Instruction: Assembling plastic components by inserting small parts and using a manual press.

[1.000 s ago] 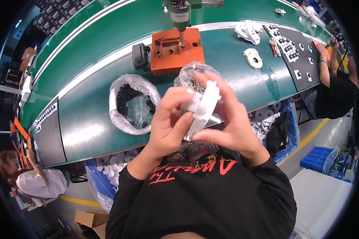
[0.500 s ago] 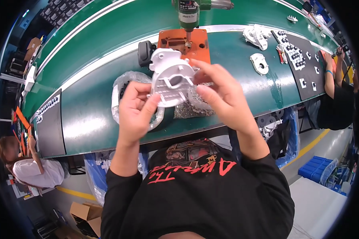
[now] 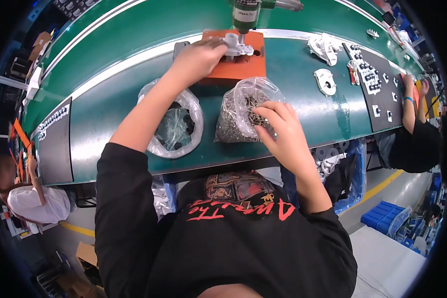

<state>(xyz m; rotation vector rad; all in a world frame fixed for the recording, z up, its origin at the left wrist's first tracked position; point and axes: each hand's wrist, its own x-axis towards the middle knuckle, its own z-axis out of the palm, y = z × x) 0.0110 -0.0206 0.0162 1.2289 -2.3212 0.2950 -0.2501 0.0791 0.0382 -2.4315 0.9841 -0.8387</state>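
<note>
My left hand [image 3: 199,58] is closed on the edge of a white plastic housing [image 3: 239,48]. That housing lies on an orange fixture block [image 3: 233,71], directly under the tip of a green power tool [image 3: 246,17]. My right hand [image 3: 283,126] is at the mouth of a clear plastic bag [image 3: 226,121] full of small metal screws [image 3: 253,107]. Its thumb and index finger are apart over the screws, and I make out nothing held between them. Left of the screws, below my left forearm, stands another clear bag [image 3: 197,126] holding small black parts [image 3: 187,121].
On the green bench to the right lie white housings [image 3: 325,82] and a black mat [image 3: 385,102] with small parts. A dark mat [image 3: 57,149] lies at the left. Blue-lined bins [image 3: 352,164] hang below the front edge. Other people work at both ends.
The white housing has gone from between my two hands onto the orange block, still held by my left hand. My right hand has let go of it and moved down to the screw bag.
</note>
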